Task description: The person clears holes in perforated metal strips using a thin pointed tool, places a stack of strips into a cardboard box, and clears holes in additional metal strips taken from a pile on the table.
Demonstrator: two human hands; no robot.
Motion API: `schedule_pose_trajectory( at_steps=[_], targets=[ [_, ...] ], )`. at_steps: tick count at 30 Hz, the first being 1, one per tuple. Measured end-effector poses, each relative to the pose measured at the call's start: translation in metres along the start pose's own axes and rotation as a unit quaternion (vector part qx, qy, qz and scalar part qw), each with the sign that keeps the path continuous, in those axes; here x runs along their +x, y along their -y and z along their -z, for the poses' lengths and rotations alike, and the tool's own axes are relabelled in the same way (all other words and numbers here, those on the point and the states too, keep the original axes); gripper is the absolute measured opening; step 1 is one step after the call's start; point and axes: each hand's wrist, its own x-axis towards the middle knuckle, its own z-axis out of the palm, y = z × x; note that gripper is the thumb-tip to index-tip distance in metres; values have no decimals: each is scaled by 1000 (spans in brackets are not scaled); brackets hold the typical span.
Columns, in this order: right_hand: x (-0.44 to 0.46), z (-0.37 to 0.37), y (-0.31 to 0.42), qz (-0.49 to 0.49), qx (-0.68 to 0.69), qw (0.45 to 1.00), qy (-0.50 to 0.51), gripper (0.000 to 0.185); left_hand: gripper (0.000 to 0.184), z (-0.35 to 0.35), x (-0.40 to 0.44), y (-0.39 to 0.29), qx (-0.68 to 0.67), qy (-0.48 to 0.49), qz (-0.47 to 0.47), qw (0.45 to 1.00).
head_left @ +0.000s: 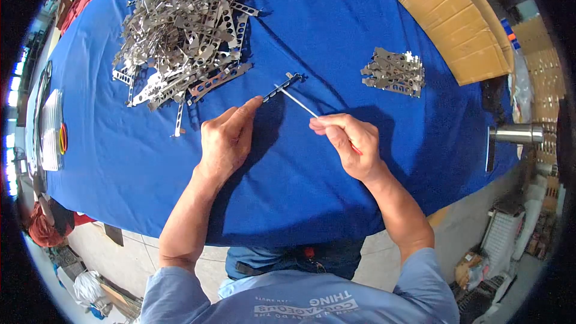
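strip of holed metal (289, 83) pinched at the near end in the left hand (225, 138), out over the middle of the blue-covered worktop (288, 204). pretty snug grip on that side, fingertips closed on just the one end, with the far end sticking out free. thin rod (303, 104) in the right hand (354, 147), also closed up tight, tip right at the strip. can't tell from this angle if actually touching or just in front. looks like the working-on-one-piece step to me, rod against metal. for the next move, would say keep the strip dead steady, angle the rod with small wrist moves and go easy on the thin metal. also worth a mention: big messy pile of metal pieces (180, 30) off to the left, smaller batch (393, 73) over on the right, near some cardboard (459, 21).
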Motion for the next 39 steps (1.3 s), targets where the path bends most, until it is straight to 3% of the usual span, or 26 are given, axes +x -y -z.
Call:
schedule_pose_trajectory(
  at_steps=[15,19,23,27,30,35,39],
  targets=[
    [-3,4,0,-52,20,998,-12,20,35,0,-1,1,3,4,4,1000],
    [-3,2,-1,-12,21,999,22,21,36,0,-1,0,5,5,4,1000],
    [-1,6,3,-59,36,997,-18,19,35,1,0,0,5,5,3,1000],
    [-2,1,-1,0,12,1000,19,23,35,0,-1,1,5,2,5,1000],
    [-4,10,0,-55,27,998,8,20,34,0,-1,1,11,8,10,1000],
    [-1,-1,-2,1,-1,1000,-4,20,34,0,-2,2,15,5,3,1000],
    [-3,5,-1,-37,24,999,2,19,35,-1,-1,2,8,2,3,1000]
  ],
)
